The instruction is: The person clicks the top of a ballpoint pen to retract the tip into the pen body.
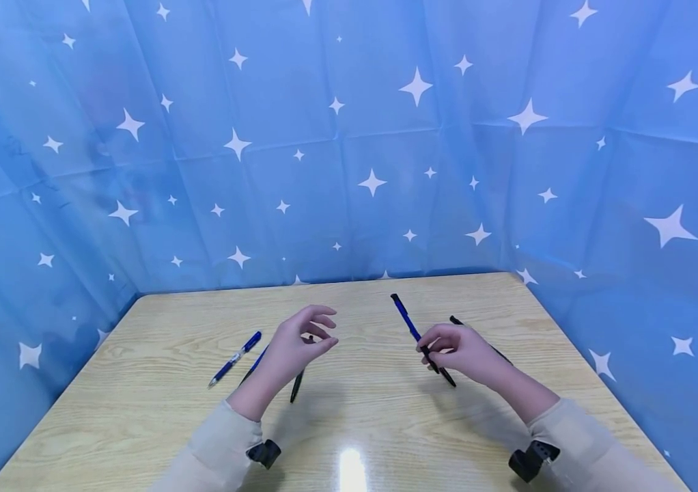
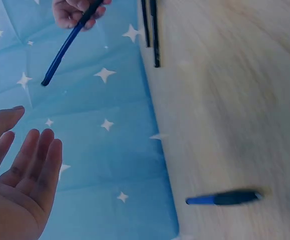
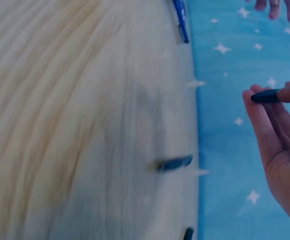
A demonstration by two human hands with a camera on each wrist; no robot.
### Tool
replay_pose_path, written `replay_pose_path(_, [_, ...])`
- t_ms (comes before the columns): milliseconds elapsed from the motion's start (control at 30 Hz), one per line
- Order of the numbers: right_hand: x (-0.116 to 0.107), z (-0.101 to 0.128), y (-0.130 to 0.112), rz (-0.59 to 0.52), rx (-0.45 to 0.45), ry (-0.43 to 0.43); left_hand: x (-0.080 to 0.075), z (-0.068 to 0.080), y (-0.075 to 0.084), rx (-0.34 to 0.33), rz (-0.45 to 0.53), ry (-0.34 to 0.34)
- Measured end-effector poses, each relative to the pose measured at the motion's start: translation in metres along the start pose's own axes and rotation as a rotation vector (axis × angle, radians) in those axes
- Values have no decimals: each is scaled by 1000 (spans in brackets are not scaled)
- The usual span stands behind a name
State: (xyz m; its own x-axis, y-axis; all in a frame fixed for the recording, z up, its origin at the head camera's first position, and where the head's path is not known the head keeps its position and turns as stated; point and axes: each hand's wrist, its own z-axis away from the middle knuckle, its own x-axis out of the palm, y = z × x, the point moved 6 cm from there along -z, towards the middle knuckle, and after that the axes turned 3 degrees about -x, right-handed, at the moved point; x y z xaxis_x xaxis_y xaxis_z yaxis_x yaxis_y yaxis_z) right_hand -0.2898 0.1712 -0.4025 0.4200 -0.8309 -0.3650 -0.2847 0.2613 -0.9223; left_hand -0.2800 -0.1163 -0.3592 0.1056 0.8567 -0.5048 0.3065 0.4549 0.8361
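My right hand (image 1: 456, 350) pinches a blue pen (image 1: 407, 318) with a black grip between thumb and fingertips, held up over the table and slanting. In the right wrist view the dark end of this held pen (image 3: 266, 96) sticks out past the thumb. Below that hand the tip of a dark pen (image 1: 447, 376) shows on the table, its other part hidden. A black pen (image 1: 501, 354) lies behind the right hand, partly covered. My left hand (image 1: 300, 345) hovers with loosely bent fingers and holds nothing. Under it lies a black pen (image 1: 297, 386), partly hidden by the hand.
Left of the left hand, a blue pen with a pale band (image 1: 235, 360) lies on the wooden table (image 1: 361, 410). Beside it another blue pen (image 1: 255, 364) is partly covered by the wrist. A blue star-patterned curtain (image 1: 324, 171) stands behind and along both sides.
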Motion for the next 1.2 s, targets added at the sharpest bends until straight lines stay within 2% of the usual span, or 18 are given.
replay_pose_path(233, [-21, 7, 17, 51, 35, 11, -5, 7, -15, -20, -62, -23])
replay_pose_path(500, [-40, 11, 37, 69, 65, -18, -8, 17, -32, -24, -135, -68])
replay_pose_path(700, [-54, 12, 51, 156, 116, -6, -12, 24, -41, -24, -177, -84])
replay_pose_path(833, [-60, 13, 59, 226, 142, 2, -17, 26, -47, -57, -192, -80])
replay_pose_path(1067, [-63, 13, 68, 308, 193, 11, -24, 29, -50, -78, -219, -64])
replay_pose_path(1200, [-62, 11, 68, 395, 179, 12, -25, 30, -52, -76, -234, -59])
